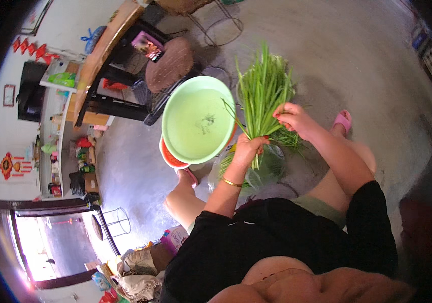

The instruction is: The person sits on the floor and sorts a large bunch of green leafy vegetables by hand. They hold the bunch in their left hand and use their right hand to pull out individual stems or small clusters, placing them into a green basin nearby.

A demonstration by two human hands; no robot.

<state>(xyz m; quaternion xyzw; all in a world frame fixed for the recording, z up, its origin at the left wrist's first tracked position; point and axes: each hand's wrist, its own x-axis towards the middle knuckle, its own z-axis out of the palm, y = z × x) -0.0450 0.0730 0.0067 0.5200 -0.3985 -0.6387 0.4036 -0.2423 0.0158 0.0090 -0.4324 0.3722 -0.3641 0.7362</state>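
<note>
My left hand [249, 148] is closed round the lower ends of a bunch of long green leafy stalks [262, 102], which fan out away from me. At the right edge of the bunch is my right hand [291, 118], its fingers bent and pinched together; whether a stalk lies between them is too small to tell. Left of the bunch stands a light green plastic basin [201, 125] with small dark bits at its bottom, over a red basin [173, 156]. Below my hands, a clear plastic bag [255, 176] holds more green stalks. Further greens lie behind the bunch.
A round brown stool seat [171, 64] with a phone [148, 46] on its edge is beyond the basin, beside a wooden table [104, 49]. Another stool with a wire base [223, 32] stands farther off. My feet in pink slippers [342, 120] flank the greens on the concrete floor.
</note>
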